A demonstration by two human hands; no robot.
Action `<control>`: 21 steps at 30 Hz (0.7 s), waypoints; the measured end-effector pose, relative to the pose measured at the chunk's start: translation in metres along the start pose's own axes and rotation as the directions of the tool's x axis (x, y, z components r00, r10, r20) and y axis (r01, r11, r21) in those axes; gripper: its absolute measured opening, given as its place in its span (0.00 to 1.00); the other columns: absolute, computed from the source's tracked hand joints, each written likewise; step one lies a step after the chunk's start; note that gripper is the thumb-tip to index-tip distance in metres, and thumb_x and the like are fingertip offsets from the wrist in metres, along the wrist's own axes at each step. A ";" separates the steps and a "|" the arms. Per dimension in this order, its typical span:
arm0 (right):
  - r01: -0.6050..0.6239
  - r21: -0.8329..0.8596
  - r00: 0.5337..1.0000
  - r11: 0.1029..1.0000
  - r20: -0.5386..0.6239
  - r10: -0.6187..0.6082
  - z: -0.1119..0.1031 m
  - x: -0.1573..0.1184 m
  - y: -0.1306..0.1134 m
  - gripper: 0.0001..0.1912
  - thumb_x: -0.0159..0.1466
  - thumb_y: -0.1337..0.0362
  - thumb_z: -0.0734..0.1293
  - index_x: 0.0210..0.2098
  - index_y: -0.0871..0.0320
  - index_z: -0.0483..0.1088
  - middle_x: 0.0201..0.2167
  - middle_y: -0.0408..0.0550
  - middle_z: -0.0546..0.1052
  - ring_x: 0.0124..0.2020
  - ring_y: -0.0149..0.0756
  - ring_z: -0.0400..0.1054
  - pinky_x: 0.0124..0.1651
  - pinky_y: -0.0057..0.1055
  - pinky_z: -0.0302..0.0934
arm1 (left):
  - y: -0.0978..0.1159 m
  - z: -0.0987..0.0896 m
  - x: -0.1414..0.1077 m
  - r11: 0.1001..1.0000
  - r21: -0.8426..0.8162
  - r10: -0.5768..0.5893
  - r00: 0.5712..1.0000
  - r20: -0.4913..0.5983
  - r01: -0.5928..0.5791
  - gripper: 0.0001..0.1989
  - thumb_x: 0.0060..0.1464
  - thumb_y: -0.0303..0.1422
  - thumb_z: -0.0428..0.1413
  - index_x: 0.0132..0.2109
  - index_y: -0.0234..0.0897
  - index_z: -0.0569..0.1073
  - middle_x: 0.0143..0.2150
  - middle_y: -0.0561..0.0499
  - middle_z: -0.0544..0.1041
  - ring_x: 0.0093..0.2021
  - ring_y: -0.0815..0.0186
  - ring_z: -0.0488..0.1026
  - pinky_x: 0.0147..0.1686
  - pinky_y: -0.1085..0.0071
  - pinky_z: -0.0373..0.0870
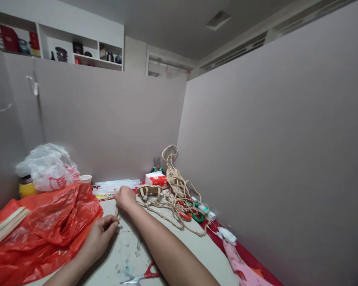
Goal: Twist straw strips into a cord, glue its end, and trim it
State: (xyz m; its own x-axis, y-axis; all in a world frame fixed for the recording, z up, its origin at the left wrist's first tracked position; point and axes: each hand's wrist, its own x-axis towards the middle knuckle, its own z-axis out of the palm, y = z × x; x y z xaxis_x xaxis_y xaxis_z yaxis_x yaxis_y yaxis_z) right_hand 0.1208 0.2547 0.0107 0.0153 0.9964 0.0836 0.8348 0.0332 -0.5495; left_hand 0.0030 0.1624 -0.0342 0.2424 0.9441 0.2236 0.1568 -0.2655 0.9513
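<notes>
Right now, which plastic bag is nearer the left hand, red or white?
The red plastic bag: it lies crumpled right beside the left hand. The white plastic bag sits farther back, by the partition wall.

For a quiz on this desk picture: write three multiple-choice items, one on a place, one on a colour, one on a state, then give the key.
1. Where do the scissors lie?
A. near edge of the desk, between the forearms
B. on the shelf
C. inside the red bag

2. What colour is the crumpled plastic bag beside the left hand?
A. blue
B. red
C. black

3. How are the scissors?
A. held in the right hand
B. lying untouched
C. hanging on a hook

Key: A, they sit low between both arms; B, the bag is bright red; B, no fingers touch them.
</notes>
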 end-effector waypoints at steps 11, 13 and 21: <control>0.184 0.368 0.945 0.911 -0.320 -0.061 -0.012 -0.028 -0.009 0.05 0.63 0.63 0.60 0.37 0.55 0.66 0.28 0.42 0.75 0.33 0.33 0.68 0.38 0.27 0.58 | 0.007 -0.008 0.003 0.992 -0.121 -0.063 0.989 -0.133 0.047 0.22 0.38 0.50 0.62 0.31 0.34 0.74 0.19 0.54 0.70 0.20 0.70 0.64 0.20 0.75 0.59; 0.243 0.456 0.939 0.856 -0.331 -0.090 -0.014 -0.037 -0.012 0.05 0.61 0.62 0.62 0.36 0.54 0.65 0.24 0.38 0.72 0.29 0.31 0.67 0.35 0.26 0.58 | 0.008 -0.012 0.005 0.986 -0.159 -0.087 0.979 -0.186 0.058 0.23 0.36 0.50 0.63 0.30 0.33 0.73 0.20 0.53 0.71 0.19 0.70 0.64 0.20 0.75 0.60; 0.184 0.797 0.975 0.576 -0.223 -0.003 -0.019 -0.052 0.013 0.10 0.53 0.59 0.67 0.30 0.59 0.68 0.19 0.37 0.65 0.20 0.26 0.56 0.23 0.23 0.51 | 0.011 -0.020 0.005 0.961 -0.267 -0.151 0.950 -0.274 0.076 0.21 0.34 0.46 0.63 0.29 0.33 0.71 0.19 0.55 0.70 0.17 0.73 0.63 0.19 0.76 0.61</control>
State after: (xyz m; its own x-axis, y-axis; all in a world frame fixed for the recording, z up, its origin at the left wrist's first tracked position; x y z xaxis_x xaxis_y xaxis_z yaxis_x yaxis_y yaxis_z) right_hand 0.1413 0.2016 0.0154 0.1348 0.9537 0.2688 0.0452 0.2651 -0.9632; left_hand -0.0132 0.1680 -0.0180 -0.0555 0.9904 0.1264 -0.0860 -0.1308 0.9877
